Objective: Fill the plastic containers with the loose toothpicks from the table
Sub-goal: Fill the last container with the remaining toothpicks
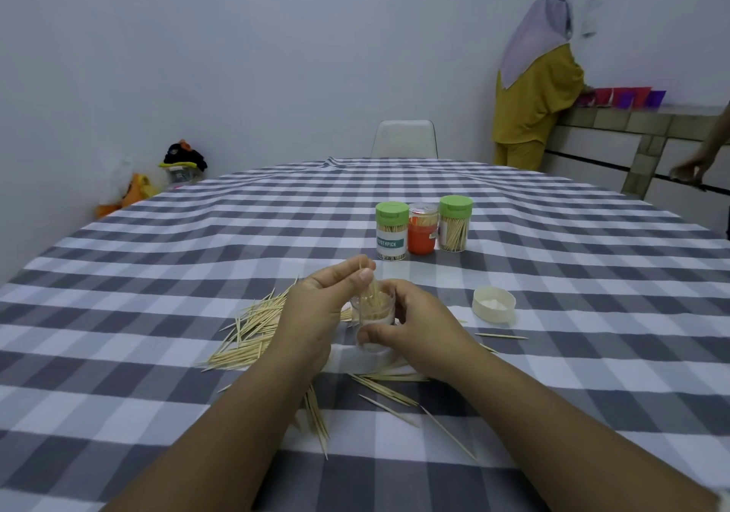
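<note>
A clear plastic container (375, 310) stands open on the checked tablecloth in the middle, with toothpicks inside it. My right hand (418, 330) grips its side, thumb across the front. My left hand (320, 306) pinches a small bunch of toothpicks (369, 286) whose lower ends are in the container's mouth. A heap of loose toothpicks (253, 334) lies to the left of the container. More loose toothpicks (387, 389) are scattered in front of it, between my forearms. The container's white lid (493, 305) lies upside down to the right.
Three filled toothpick containers stand farther back: a green-lidded one (392, 231), an orange one (423, 229) and another green-lidded one (455, 223). A white chair (405, 138) is at the far edge. A person (533, 89) stands at a counter at back right; another person's hand (689, 168) shows at the right edge.
</note>
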A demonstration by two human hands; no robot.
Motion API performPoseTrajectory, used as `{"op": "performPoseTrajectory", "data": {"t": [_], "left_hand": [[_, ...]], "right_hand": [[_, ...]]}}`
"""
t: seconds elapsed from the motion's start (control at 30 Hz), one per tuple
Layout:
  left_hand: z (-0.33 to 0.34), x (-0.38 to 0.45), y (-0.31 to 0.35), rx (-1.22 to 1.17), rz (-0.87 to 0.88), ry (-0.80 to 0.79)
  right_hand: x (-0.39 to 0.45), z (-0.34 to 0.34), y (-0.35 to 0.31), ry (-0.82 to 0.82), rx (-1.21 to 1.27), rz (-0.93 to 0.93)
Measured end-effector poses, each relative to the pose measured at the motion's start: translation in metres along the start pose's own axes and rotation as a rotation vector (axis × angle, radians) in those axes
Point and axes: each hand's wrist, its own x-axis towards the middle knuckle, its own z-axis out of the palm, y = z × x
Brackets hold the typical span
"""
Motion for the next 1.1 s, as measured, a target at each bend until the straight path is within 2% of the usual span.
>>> {"op": "performPoseTrajectory", "data": {"t": [0.13,0.3,0.5,0.77,0.93,1.1], "left_hand": [[-0.003,-0.002,0.001,0.036,0.016,-0.016],[-0.012,-0.003,0.013,0.225,0.104,-0.021],[-0.049,0.006,0.029,0.764,0.05,-0.075],[-0.074,0.003,0.04,1.267,-0.095,-0.077],[-0.073,0.002,0.035,1.449,-0.162,-0.16],[-0.063,0.008,0.031,1.634,-0.1,-0.101]], "right_hand": [[-0.001,-0.002,-0.001,-0.008,0.004,0.004],[-0.001,-0.003,-0.001,-0.01,0.008,0.004],[-0.001,-0.003,0.0,-0.078,0.029,-0.005],[-0.002,0.006,-0.002,-0.105,0.023,-0.035],[-0.003,0.008,-0.003,-0.111,0.014,-0.054],[-0.005,0.007,-0.006,-0.118,0.0,-0.068]]}}
